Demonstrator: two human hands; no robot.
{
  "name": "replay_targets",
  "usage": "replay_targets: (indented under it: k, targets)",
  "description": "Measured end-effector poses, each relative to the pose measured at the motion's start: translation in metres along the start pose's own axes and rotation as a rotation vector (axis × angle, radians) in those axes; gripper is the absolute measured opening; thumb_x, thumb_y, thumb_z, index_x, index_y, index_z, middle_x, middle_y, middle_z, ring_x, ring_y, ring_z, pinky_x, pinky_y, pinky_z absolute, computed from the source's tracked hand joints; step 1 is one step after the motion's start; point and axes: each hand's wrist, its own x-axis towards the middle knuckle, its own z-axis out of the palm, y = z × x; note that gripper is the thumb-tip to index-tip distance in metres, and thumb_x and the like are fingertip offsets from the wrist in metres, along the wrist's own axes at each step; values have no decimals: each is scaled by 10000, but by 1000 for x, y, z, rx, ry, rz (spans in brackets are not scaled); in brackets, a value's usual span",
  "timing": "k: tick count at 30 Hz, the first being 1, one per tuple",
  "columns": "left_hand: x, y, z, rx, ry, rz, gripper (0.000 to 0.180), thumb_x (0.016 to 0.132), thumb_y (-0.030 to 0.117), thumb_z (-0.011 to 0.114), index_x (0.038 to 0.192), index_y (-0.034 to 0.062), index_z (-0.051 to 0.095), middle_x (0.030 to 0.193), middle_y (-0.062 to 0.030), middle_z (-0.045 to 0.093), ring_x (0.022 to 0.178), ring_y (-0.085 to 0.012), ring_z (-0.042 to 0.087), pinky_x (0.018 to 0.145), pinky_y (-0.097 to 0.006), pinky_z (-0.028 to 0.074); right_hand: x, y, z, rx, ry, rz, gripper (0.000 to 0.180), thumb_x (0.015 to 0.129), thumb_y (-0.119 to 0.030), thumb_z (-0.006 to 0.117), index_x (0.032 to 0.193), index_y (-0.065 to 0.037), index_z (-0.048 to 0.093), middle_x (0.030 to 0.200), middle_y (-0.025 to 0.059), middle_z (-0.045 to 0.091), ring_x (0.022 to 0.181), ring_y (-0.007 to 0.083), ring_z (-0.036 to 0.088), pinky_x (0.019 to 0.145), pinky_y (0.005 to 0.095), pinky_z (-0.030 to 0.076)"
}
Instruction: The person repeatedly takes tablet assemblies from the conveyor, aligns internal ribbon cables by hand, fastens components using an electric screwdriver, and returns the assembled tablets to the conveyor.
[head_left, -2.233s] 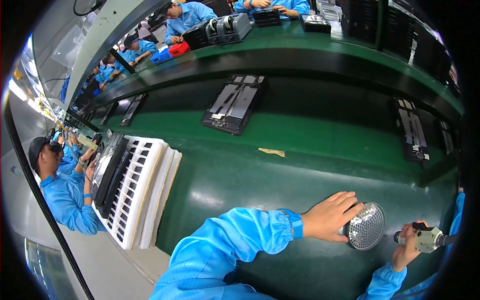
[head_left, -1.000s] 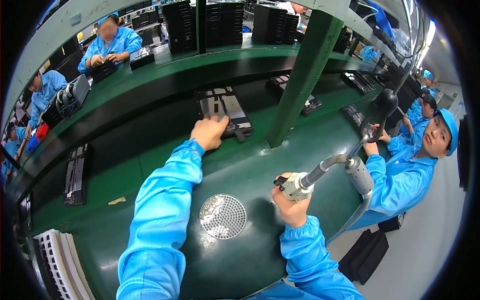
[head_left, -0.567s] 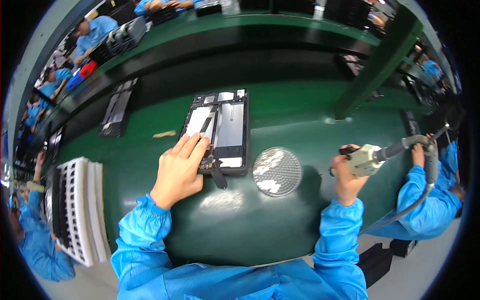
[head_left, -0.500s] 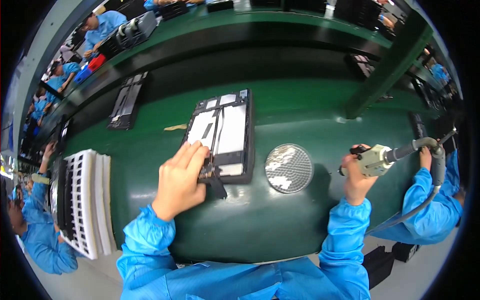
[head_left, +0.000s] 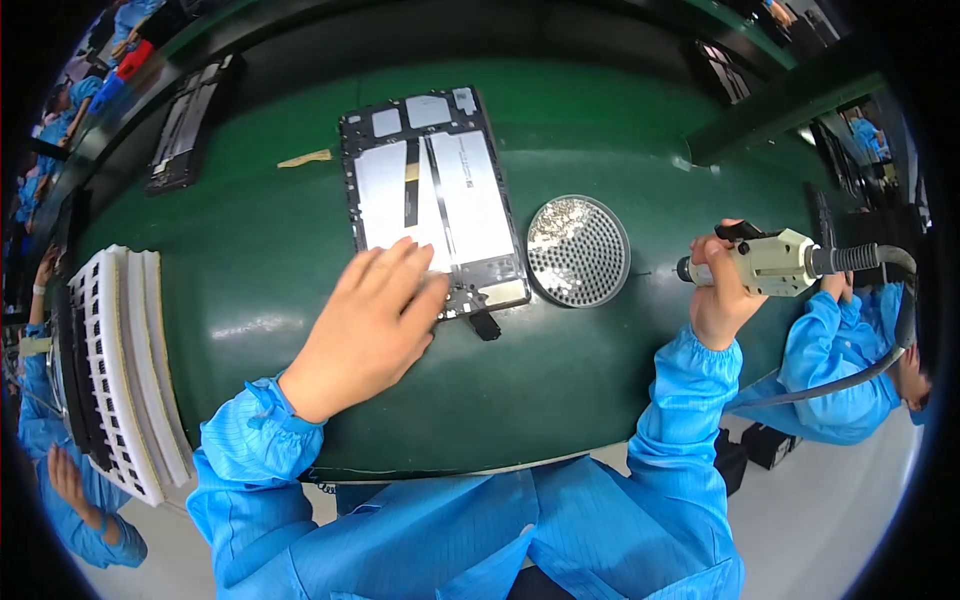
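On the green bench lies an opened tablet (head_left: 473, 212), its back off, white battery packs and black frame bared. My left hand (head_left: 368, 318) rests over its lower left corner, fingers stretched out and slightly apart, gripping nothing. A short black flap (head_left: 485, 326) sticks out past the tablet's near edge. My right hand (head_left: 727, 300) is wrapped around a pale electric screwdriver (head_left: 786, 264), whose black nose points left, clear of the tablet. Between the hands stands a round dimpled dish (head_left: 592, 290) with small shiny screws (head_left: 565, 222) gathered at its far side.
At left, a stack of white foam trays (head_left: 125, 380) stands by the bench edge. Another opened tablet (head_left: 190, 125) lies far left. A tan strip (head_left: 305, 158) is beyond my left hand. A green post (head_left: 760, 125) rises at right. Co-workers sit on both sides; a thick hose (head_left: 905, 310) trails right.
The whole view has shifted, with the bench things now higher and further left. The tablet shows more squarely from above. My left hand's fingers have spread a little; the screwdriver stays in my right hand.
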Motion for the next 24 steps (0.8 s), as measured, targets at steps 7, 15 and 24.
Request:
replay_targets:
  k: [7,15,24]
  targets:
    - [19,12,28,-99,139,368,261,707,62,623,956,-17,612,1105,-170,592,1059,-308,569,859,-403,480,-3,-2,5,-32,-2,-13,278,740,40,603,1014,42,552,757,89,577,621,185,571,607,341,487]
    - [27,9,40,-206,291,335,241,701,47,659,922,-43,625,965,-157,609,884,-290,598,735,-385,494,-3,-3,4,-69,-45,-10,272,762,26,559,1032,49,538,715,101,580,605,198,548,658,402,479]
    - [33,10,43,-151,297,233,290,673,47,716,917,-76,617,910,-138,584,834,-277,577,685,-379,480,-3,-8,11,-25,-71,-25,287,748,30,603,1027,39,537,731,109,569,615,192,560,665,380,495]
